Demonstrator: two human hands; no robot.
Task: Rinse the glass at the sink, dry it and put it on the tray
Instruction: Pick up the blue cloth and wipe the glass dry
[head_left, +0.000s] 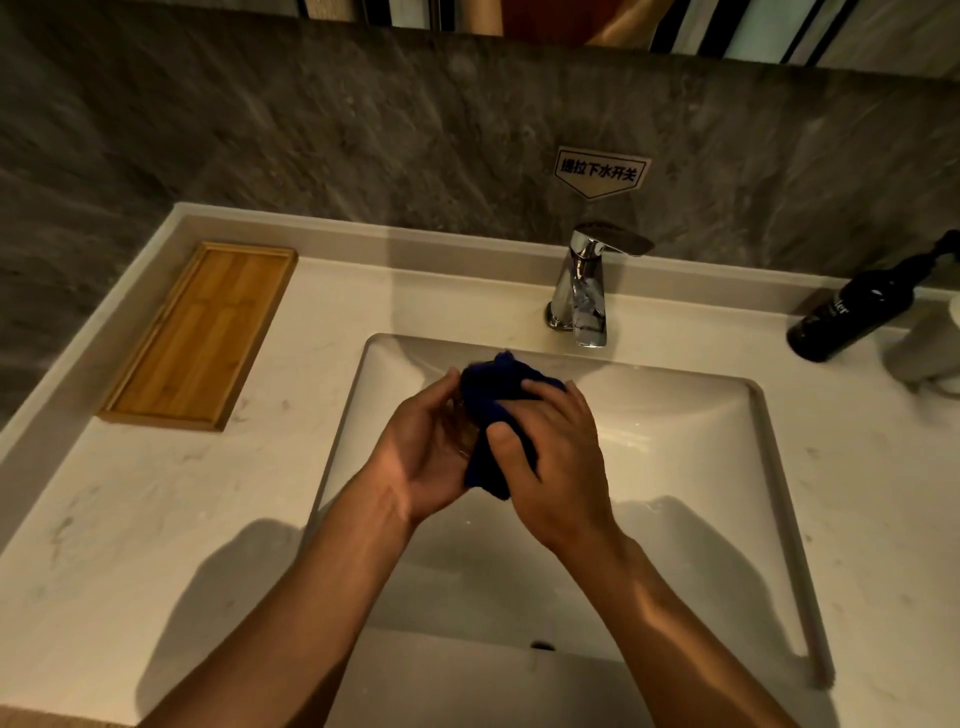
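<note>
Over the white sink basin (675, 467), my left hand (423, 457) cups a clear glass (464, 431), of which only a sliver shows between palm and cloth. My right hand (558, 467) presses a dark blue cloth (493, 395) against the glass, thumb on the fabric. The cloth covers most of the glass. An empty wooden tray (200, 332) lies on the counter at the far left.
A chrome faucet (587, 291) stands behind the basin, with no water running from it. A dark pump bottle (852, 312) and a pale object sit at the right edge of the counter. A grey stone wall rises behind the counter.
</note>
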